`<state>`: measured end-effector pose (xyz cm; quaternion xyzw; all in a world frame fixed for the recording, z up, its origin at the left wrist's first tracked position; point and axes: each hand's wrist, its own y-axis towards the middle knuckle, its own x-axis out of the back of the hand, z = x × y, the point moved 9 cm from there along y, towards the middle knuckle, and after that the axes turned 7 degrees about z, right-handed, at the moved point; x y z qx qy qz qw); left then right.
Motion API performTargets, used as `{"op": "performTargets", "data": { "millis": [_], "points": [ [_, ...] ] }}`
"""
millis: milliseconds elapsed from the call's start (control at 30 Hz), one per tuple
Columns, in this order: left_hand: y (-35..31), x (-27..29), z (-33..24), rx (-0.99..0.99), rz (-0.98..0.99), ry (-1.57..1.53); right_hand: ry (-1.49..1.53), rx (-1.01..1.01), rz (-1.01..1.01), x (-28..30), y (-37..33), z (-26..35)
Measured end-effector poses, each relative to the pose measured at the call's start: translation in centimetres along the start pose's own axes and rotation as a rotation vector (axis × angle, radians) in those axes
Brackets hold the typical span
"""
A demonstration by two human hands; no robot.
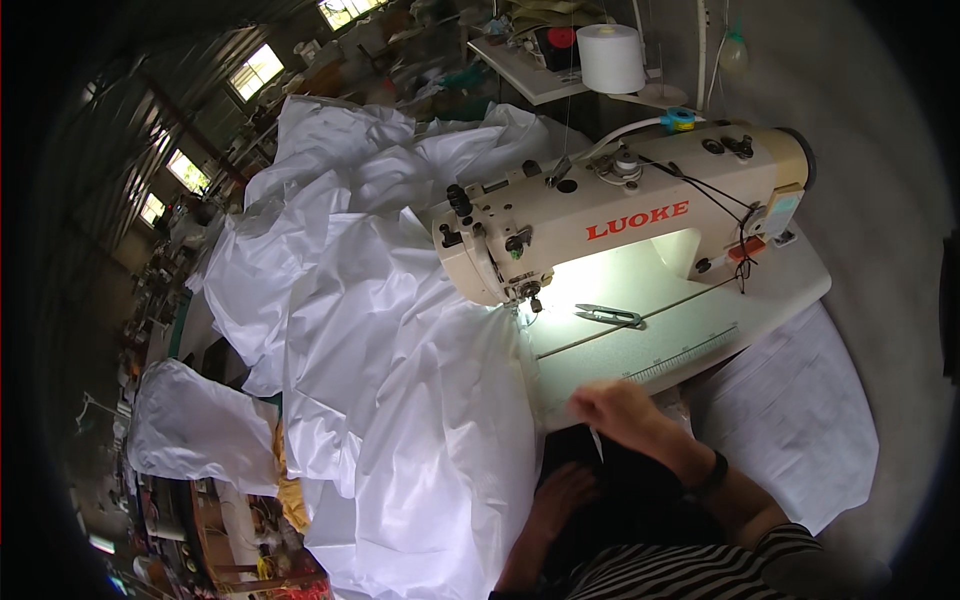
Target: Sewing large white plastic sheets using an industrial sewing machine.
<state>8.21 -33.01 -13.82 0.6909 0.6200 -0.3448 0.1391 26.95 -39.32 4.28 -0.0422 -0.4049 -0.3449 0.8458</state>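
My right hand (628,415) is closed in a pinch just above the front edge of the sewing machine bed (580,375). A narrow white sliver (597,445) shows below its fingers, and what they hold is too small to make out. Lower down, my left hand (566,496) is over my dark lap, its fingers loosely stretched and dim. Glossy white fabric (400,370) is heaped left of the machine, one edge reaching the needle area of the sewing machine (640,215). Thread snips (610,316) lie on the lit bed under the arm.
A white thread cone (611,60) stands behind the machine. More white fabric (800,420) hangs at the right, below the bed. A separate white piece (200,425) lies at the left, beside yellow cloth (290,490). Cluttered benches recede along the far left.
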Motion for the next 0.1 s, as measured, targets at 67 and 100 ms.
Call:
{"op": "performTargets", "data": {
  "millis": [67,100],
  "points": [
    [-3.9,7.0,2.0,-0.27,-0.274,0.139,0.263,-0.057,0.334,-4.6,-2.6,1.4],
    [-7.3,10.2,1.7,-0.317,-0.492,0.456,0.226,-0.067,0.358,-6.0,-3.5,1.5]
  ]
}}
